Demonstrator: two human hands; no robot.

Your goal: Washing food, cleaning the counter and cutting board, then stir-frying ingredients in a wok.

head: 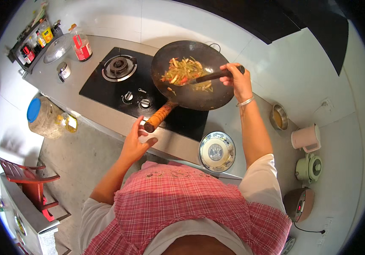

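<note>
A dark wok (pixel 185 92) with a wooden handle (pixel 159 117) sits over the right side of a black glass gas hob (pixel 106 92). Sliced green and red vegetables with pale pieces (pixel 182 70) lie in it. My right hand (pixel 237 79) grips the dark handle of a cooking spatula (pixel 212 76), its head among the food. My left hand (pixel 137 140) is beside the end of the wok handle, fingers apart, holding nothing. A patterned ceramic plate (pixel 204 152) rests on the counter, near the hob's right corner.
The left burner (pixel 118 65) is uncovered. Behind it stand a large red-labelled bottle (pixel 82 47), a glass lid (pixel 57 47) and a small jar (pixel 64 70). On the right are a metal bowl (pixel 279 117), a pink kettle (pixel 303 138), a green pot (pixel 306 169) and a rice cooker (pixel 298 204).
</note>
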